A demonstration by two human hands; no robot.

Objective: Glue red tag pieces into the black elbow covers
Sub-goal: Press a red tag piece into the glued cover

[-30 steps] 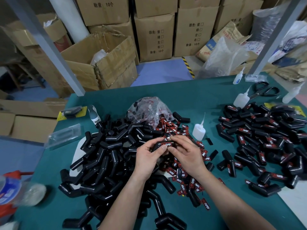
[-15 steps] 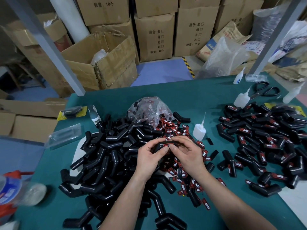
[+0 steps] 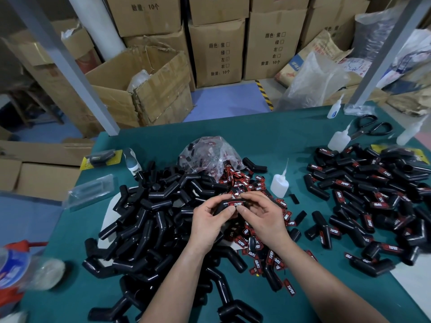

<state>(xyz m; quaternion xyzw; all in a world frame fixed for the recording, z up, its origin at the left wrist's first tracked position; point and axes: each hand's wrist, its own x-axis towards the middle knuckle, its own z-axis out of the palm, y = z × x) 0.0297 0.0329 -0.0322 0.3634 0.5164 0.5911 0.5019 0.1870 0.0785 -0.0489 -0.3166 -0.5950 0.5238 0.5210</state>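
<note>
Blurred bottle (image 3: 16,269), perhaps water, cut by left edge, held elbow cover (image 3: 223,203) mostly hidden behind fingers (image 3: 211,207)

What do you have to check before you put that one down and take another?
1. Left hand grips the elbow cover: ok.
2. Right hand pinches the red tag onto it: ok.
3. Tag edges lying flat: cannot tell, fingers hide them.
4. Glue hardened: cannot tell.
5. Glue bottle upright beside the loose tags: ok.
6. Finished pile lies on the right side of the table: ok.
</note>
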